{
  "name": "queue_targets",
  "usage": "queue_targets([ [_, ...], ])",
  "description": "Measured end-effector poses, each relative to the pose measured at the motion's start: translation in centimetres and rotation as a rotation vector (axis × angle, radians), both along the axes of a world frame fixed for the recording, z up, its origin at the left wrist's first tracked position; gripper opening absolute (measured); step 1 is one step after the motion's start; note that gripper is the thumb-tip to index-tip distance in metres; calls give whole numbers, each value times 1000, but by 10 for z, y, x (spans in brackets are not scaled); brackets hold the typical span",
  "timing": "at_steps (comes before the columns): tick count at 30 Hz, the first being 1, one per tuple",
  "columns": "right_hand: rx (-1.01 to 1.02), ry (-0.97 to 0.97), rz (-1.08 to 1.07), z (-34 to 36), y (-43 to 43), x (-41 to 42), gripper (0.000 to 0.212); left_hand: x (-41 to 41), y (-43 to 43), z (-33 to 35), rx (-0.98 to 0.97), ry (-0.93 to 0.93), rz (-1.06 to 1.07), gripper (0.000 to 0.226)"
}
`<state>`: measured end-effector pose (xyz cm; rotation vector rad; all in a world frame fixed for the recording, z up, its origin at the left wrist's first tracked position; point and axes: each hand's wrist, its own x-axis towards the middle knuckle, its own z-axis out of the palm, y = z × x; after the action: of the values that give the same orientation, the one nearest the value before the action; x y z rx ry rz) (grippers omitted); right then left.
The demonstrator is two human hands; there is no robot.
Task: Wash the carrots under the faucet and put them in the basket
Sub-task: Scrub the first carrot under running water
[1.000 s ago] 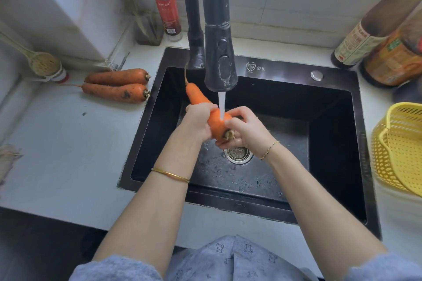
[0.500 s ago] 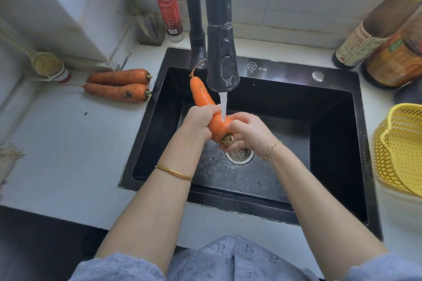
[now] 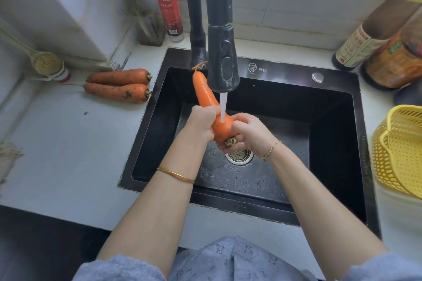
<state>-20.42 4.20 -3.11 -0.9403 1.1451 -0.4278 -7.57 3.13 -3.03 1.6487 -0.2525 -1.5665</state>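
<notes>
Over the black sink (image 3: 331, 143) I hold a wet orange carrot (image 3: 205, 92), its tip pointing up and away. My left hand (image 3: 201, 124) grips its middle. My right hand (image 3: 250, 136) grips its thick stem end. Water runs from the black faucet (image 3: 222, 64) onto the carrot between my hands. Two dirty carrots (image 3: 118, 85) lie side by side on the counter left of the sink. The yellow basket (image 3: 399, 155) stands at the right edge, partly cut off by the frame.
The drain strainer (image 3: 239, 156) sits under my hands. Sauce bottles (image 3: 376, 48) crowd the back right corner. A red-capped bottle (image 3: 169, 4) and a glass with stems (image 3: 150, 27) stand behind the sink on the left. A scoop (image 3: 45, 63) lies at far left.
The carrot has slid up and away through my hands, so more of its tip shows above my left hand. Both hands keep their hold under the running water.
</notes>
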Motion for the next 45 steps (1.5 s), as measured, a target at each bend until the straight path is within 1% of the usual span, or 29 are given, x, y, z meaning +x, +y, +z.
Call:
queue_targets([
  [1, -2, 1, -4, -1, -1, 0, 33, -1, 2, 5, 1, 33, 6, 26],
  [2, -13, 11, -5, -1, -1, 2, 24, -2, 2, 5, 6, 65, 8, 12],
  [3, -27, 29, -7, -1, -1, 3, 14, -1, 3, 7, 14, 61, 9, 11],
  [4, -34, 44, -7, -1, -2, 5, 7, 0, 3, 6, 16, 40, 4, 18],
  [5, -27, 46, -9, -1, -2, 6, 6, 1, 3, 5, 13, 4, 5, 29],
  [7, 37, 0, -14, -1, -1, 6, 16, 1, 3, 2, -2, -3, 7, 51],
  [9, 96, -51, -16, -2, 0, 5, 27, 1, 3, -2, -7, -8, 17, 62],
  [11, 107, -48, -22, -5, 1, 6, 25, 0, 4, -3, -12, -11, 18, 58],
  [13, 101, -28, -30, -6, 0, 9, 16, -1, 5, 1, -12, -15, 27, 53],
  [15, 106, -43, -14, -5, 1, 9, 11, 1, 6, 1, 1, -17, 36, 56],
  [17, 103, -62, 12, -5, 3, 7, 13, 1, 7, -1, -9, 15, 42, 61],
  [19, 94, -41, 3, -7, 4, 8, 17, 1, 8, -1, -17, 16, 49, 57],
  [20, 91, -28, -3, -8, 4, 8, 23, 2, 8, -2, -19, 4, 41, 57],
  [23, 101, -48, 19, -10, 4, 8, 42, 0, 10, 0, -53, 3, 11, 70],
  [24, 100, -58, 26, -10, 4, 8, 42, 1, 10, 0, -56, 5, 14, 69],
  [27, 68, -39, 13, -11, 5, 9, 30, 0, 11, 1, -59, 28, 13, 57],
  [28, 69, -31, 9, -11, 5, 9, 31, -1, 11, 0, -59, 19, 3, 52],
  [30, 93, -46, 13, -10, 5, 9, 41, 0, 12, -1, -53, 25, -8, 46],
  [32, 99, -53, 32, -10, 5, 8, 49, -1, 13, 0, -50, 40, 1, 46],
  [36, 83, -3, 30, -12, 7, 10, 56, -2, 16, 0, -41, 47, 22, 49],
  [38, 112, -34, 44, -11, 7, 9, 59, -2, 17, 0, -36, 52, 33, 48],
  [40, 116, -42, 66, -11, 8, 8, 58, -2, 19, 1, -29, 55, 50, 52],
  [42, 103, -11, 60, -11, 8, 10, 58, -3, 19, 2, -23, 47, 59, 56],
  [45, 107, -17, 66, -9, 8, 11, 59, -3, 20, 4, -23, 27, 71, 53],
])
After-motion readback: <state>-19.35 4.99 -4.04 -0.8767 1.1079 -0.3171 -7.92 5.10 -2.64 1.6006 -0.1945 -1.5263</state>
